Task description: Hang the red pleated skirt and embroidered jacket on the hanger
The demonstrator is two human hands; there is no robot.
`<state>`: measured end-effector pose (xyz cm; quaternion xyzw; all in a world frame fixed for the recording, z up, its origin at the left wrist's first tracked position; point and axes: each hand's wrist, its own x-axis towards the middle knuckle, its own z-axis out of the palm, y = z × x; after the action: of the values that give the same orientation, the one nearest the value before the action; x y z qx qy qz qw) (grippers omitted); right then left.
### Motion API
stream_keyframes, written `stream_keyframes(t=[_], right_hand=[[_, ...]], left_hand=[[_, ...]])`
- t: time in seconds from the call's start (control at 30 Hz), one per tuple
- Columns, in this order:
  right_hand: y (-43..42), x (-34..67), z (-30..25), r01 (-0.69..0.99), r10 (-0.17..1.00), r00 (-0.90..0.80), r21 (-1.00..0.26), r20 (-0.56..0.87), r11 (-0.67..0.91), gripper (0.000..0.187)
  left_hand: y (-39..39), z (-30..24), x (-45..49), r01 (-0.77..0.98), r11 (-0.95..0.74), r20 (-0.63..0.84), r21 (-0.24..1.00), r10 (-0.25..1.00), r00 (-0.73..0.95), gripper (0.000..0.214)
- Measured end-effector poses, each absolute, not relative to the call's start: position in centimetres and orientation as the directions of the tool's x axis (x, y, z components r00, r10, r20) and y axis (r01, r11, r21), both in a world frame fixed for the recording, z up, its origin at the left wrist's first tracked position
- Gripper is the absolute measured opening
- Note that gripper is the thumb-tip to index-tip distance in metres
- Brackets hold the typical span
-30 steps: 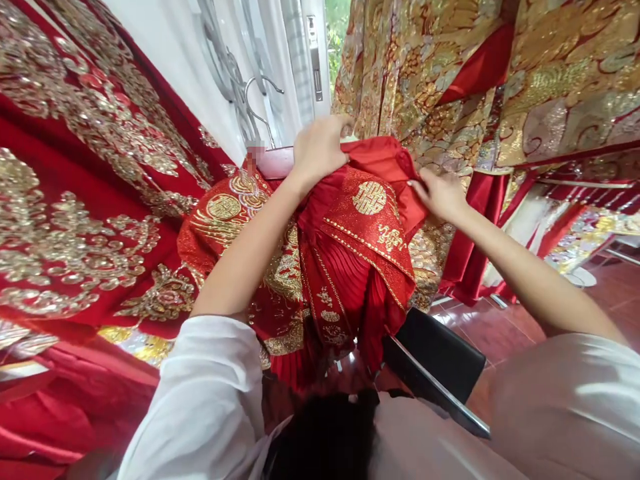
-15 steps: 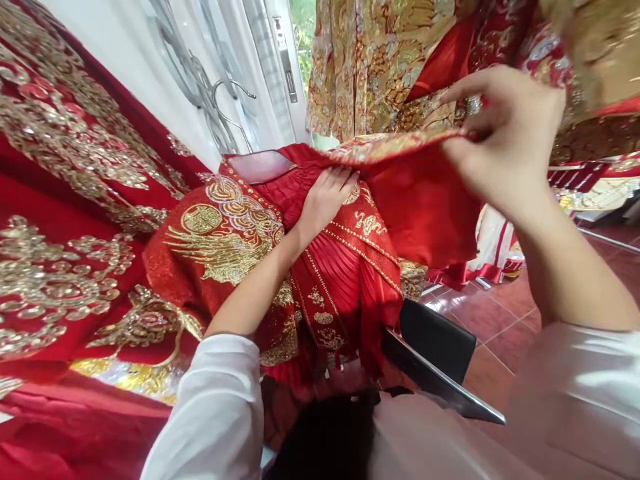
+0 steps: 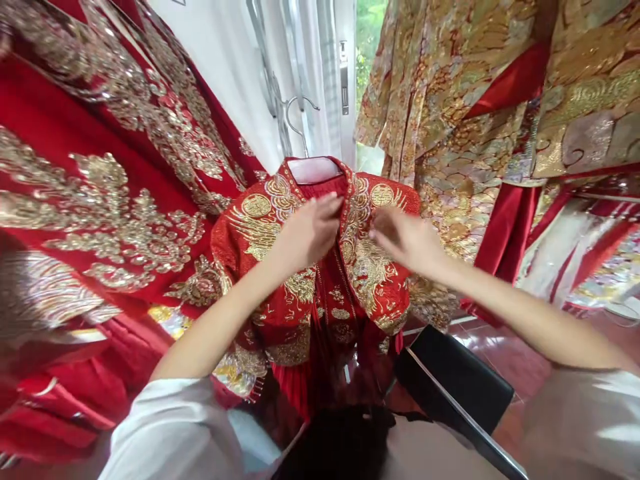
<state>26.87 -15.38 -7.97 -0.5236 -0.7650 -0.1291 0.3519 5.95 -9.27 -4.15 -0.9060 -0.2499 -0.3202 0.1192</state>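
Observation:
A red jacket with gold embroidery hangs from a metal hanger over a red pleated garment. Its two front panels lie to either side of the middle. In front of the collar opening is my left hand, fingers stretched out and holding nothing. My right hand is at the jacket's right front panel, thumb and fingers apart, with no cloth visibly pinched. Whether the fingertips touch the cloth is hard to tell.
Red garments with gold beading hang at the left. Gold patterned robes hang at the right. A black chair with a metal edge stands low on the right, over the red tiled floor. Behind is a white door frame.
The right front panel, held up and folded back before, now lies against the garment. My right hand has let go of it and moved inward. My left hand has come off the cloth below the collar.

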Motion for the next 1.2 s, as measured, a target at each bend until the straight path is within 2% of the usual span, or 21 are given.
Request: stream_keyframes(t=[0.03, 0.07, 0.1, 0.13, 0.2, 0.3, 0.37, 0.53, 0.63, 0.73, 0.83, 0.9, 1.07, 1.2], right_hand=[[-14.0, 27.6, -6.4, 0.885, 0.632, -0.22, -0.12, 0.743, 0.45, 0.046], [-12.5, 28.1, -5.0, 0.868, 0.575, -0.26, -0.074, 0.776, 0.492, 0.047], [-10.9, 28.3, -3.8, 0.843, 0.541, -0.308, -0.04, 0.782, 0.537, 0.051], [-9.4, 28.3, -2.9, 0.813, 0.533, -0.363, -0.02, 0.764, 0.582, 0.055], [-6.9, 28.0, -1.8, 0.762, 0.551, -0.451, -0.019, 0.702, 0.648, 0.059], [-4.3, 27.8, -1.2, 0.728, 0.58, -0.466, -0.083, 0.669, 0.68, 0.042], [-3.3, 27.9, -0.8, 0.707, 0.577, -0.42, -0.146, 0.701, 0.692, 0.034], [-0.8, 27.7, 0.4, 0.551, 0.554, -0.297, -0.334, 0.777, 0.765, 0.038], [-0.1, 27.2, 0.7, 0.434, 0.602, -0.271, -0.464, 0.751, 0.773, 0.039], [-1.0, 28.1, 0.7, 0.391, 0.701, -0.337, -0.583, 0.629, 0.712, 0.038], [-2.9, 30.4, 0.5, 0.413, 0.77, -0.475, -0.664, 0.427, 0.623, 0.039], [-3.9, 31.9, 0.0, 0.415, 0.8, -0.517, -0.729, 0.303, 0.545, 0.041], [-4.3, 33.3, -1.6, 0.342, 0.886, -0.427, -0.875, 0.179, 0.342, 0.029], [-4.0, 33.3, -2.0, 0.327, 0.956, -0.291, -0.935, 0.042, 0.14, 0.028]], left_hand=[[-8.8, -2.6, 4.9, 0.577, -0.808, 0.723, -0.117, 0.329, 0.607, 0.016], [-8.1, -1.3, 3.9, 0.657, -0.743, 0.808, -0.129, 0.305, 0.504, 0.014], [-7.1, -0.2, 3.0, 0.723, -0.686, 0.861, -0.082, 0.316, 0.398, 0.013], [-6.0, 0.6, 2.2, 0.755, -0.655, 0.872, -0.013, 0.362, 0.329, 0.014], [-3.7, 1.2, 1.3, 0.736, -0.671, 0.791, 0.087, 0.496, 0.358, 0.02], [-1.5, 0.8, 1.0, 0.666, -0.728, 0.691, 0.162, 0.566, 0.45, 0.031], [-1.1, 0.4, 1.0, 0.645, -0.735, 0.721, 0.208, 0.561, 0.407, 0.036], [-1.8, 0.4, 0.8, 0.573, -0.763, 0.843, 0.298, 0.493, 0.218, 0.042], [-1.9, 0.7, 0.0, 0.542, -0.779, 0.856, 0.316, 0.481, 0.19, 0.042], [-1.8, 0.8, -1.5, 0.498, -0.786, 0.761, 0.366, 0.561, 0.327, 0.039], [-1.8, 0.3, -3.2, 0.467, -0.761, 0.581, 0.45, 0.647, 0.495, 0.034], [-1.8, -0.2, -4.1, 0.473, -0.705, 0.477, 0.529, 0.708, 0.521, 0.035], [-0.7, -0.8, -4.8, 0.469, -0.447, 0.226, 0.761, 0.862, 0.454, 0.04], [1.1, -0.8, -5.3, 0.411, -0.315, 0.086, 0.856, 0.869, 0.487, 0.045]])
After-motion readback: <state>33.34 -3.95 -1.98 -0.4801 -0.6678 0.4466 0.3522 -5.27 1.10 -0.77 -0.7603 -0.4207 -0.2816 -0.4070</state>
